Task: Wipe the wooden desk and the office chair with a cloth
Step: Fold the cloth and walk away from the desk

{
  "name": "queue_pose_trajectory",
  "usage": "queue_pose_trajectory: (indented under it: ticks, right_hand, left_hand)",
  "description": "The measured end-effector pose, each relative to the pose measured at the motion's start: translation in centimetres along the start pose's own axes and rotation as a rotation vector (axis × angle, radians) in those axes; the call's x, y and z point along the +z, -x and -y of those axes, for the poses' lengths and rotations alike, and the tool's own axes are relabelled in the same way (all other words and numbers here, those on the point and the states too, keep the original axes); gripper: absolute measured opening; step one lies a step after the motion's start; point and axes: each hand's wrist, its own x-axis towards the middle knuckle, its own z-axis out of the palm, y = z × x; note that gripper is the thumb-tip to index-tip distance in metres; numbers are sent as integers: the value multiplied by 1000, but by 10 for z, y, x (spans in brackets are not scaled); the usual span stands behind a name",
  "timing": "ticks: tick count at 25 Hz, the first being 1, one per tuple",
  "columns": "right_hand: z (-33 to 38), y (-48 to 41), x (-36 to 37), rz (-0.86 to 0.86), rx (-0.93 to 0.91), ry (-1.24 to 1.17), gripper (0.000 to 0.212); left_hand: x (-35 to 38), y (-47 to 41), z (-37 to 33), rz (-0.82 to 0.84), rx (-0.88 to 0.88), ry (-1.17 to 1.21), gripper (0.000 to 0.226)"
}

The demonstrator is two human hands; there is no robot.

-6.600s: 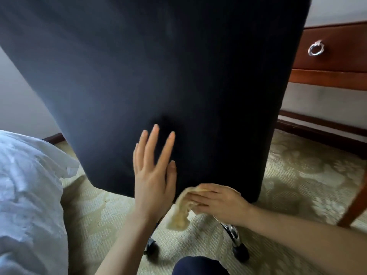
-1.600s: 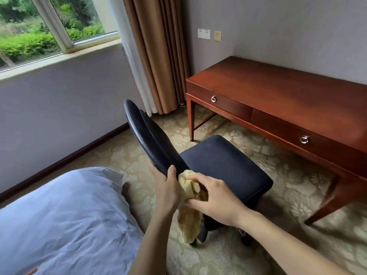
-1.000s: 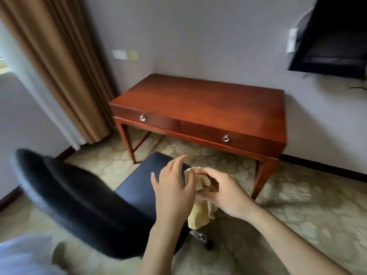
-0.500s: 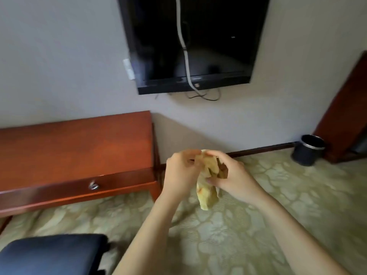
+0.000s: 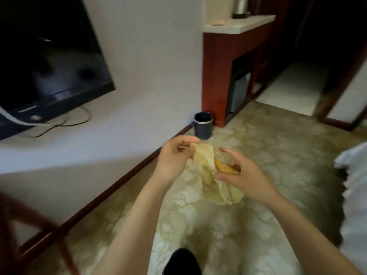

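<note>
A crumpled yellow cloth (image 5: 210,175) hangs between both hands above the carpet. My left hand (image 5: 174,158) pinches its upper edge between thumb and fingers. My right hand (image 5: 240,171) grips the bunched lower part, fingers curled round it. Only a blurred leg of the wooden desk (image 5: 35,223) shows at the lower left edge. The office chair is out of view.
A wall-mounted TV (image 5: 45,62) with dangling cables is at the upper left. A dark bin (image 5: 203,125) stands on the floor by a red-brown cabinet (image 5: 218,76). White bedding (image 5: 353,195) lies at the right edge. Patterned carpet (image 5: 268,147) covers the floor.
The view has swung right, away from the chair and desk toward the TV wall, bin and cabinet. My left hand left the chair back and joined the right on the cloth, spreading it.
</note>
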Motion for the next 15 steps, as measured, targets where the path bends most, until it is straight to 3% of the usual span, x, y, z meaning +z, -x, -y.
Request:
queue_pose_trajectory:
  ticks: [7, 11, 15]
  right_hand:
    - [-33, -141, -90, -10, 34, 164, 5]
    - [-21, -237, -136, -277, 37, 294, 9]
    - [-33, -304, -161, -436, 59, 313, 6]
  left_hand:
    - [54, -188, 6, 282, 52, 110, 30]
    - [73, -301, -6, 263, 49, -28, 18]
    - [115, -368, 4, 389, 44, -117, 20]
